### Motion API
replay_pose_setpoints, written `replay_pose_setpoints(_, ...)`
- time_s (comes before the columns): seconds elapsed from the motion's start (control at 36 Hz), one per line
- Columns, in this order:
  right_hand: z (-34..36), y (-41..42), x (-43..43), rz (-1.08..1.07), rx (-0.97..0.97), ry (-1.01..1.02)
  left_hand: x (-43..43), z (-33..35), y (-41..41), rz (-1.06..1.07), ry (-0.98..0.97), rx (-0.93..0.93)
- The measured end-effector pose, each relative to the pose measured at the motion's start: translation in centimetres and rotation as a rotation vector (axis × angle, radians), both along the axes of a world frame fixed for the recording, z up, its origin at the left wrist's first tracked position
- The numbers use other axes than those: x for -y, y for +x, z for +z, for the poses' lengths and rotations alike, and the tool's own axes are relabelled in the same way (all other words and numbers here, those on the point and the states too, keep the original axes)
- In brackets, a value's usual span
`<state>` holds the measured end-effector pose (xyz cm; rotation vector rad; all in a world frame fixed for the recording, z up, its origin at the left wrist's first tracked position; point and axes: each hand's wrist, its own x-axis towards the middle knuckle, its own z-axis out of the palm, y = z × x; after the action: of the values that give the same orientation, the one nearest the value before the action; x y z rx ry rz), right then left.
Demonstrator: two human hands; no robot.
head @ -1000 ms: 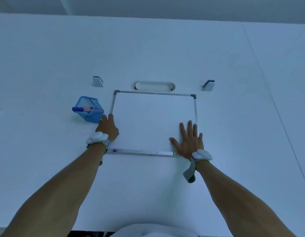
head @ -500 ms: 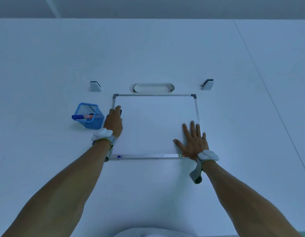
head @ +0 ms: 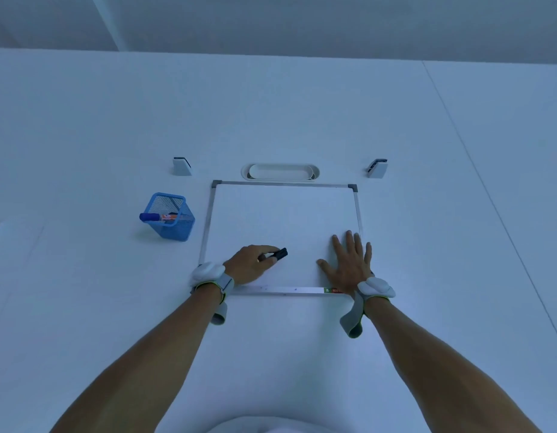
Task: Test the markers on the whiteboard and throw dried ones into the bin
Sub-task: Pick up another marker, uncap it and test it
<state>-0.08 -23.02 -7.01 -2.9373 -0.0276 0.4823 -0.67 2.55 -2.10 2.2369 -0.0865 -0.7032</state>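
Observation:
A small whiteboard (head: 283, 220) with a grey metal frame lies flat on the white table. My left hand (head: 250, 264) holds a black marker (head: 278, 254) over the board's lower left part, with the marker's dark end pointing right. Most of the marker is hidden inside my fingers. My right hand (head: 349, 262) lies flat with spread fingers on the board's lower right corner. A blue mesh bin (head: 170, 217) stands left of the board with a blue-capped marker (head: 158, 217) sticking out of it.
Behind the board, a white oval cable tray (head: 280, 172) is set into the table. Two small white brackets (head: 181, 166) (head: 377, 167) stand to either side of it. A table seam (head: 489, 195) runs diagonally on the right.
My left hand left the board's left edge and moved right over the board, now holding a black marker. My right hand stayed flat on the lower right corner.

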Motion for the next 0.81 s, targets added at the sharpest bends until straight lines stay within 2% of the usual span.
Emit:
replay_pose_setpoints(0.11, 1.7, -0.2, -2.6, -0.027, 0.292, 0.257, 0.0, 0.4, -0.3, -0.002, -0.021, -0.039)
replay_pose_setpoints(0.14, 2.3, -0.2, -3.3, -0.002, 0.288, 0.358, -0.1, 0.6, -0.4, -0.007, -0.038, -0.048)
replay_pose_setpoints(0.25, 4.4, -0.2, -5.6, -0.074, -0.064, 0.669, -0.2, 1.6, -0.8, -0.037, -0.102, -0.028)
replay_pose_setpoints(0.5, 4.7, -0.9, -6.8, 0.024, -0.282, 0.566, -0.4, 2.6, -1.8, -0.128, -0.085, 0.061)
replay_pose_setpoints(0.58, 5.3, -1.1, -6.9, 0.051, -0.278, 0.494, -0.2, 2.8, -2.0, -0.147, -0.091, 0.071)
replay_pose_setpoints(0.67, 6.1, -0.7, -7.0, 0.101, -0.128, 0.463, 0.1, 3.4, -1.9, -0.142, -0.109, 0.068)
replay_pose_setpoints(0.69, 5.3, -0.2, -6.6, 0.146, -0.225, 0.498, 0.1, 3.7, -1.7, -0.142, -0.113, 0.065)
replay_pose_setpoints(0.75, 4.0, 0.2, -6.3, 0.238, -0.069, 0.519, 0.3, 4.1, -1.2, -0.157, -0.112, 0.056)
replay_pose_setpoints(0.81, 4.2, 1.0, -5.7, 0.129, -0.072, 0.527, 0.0, 4.4, -0.8, -0.148, -0.131, 0.008)
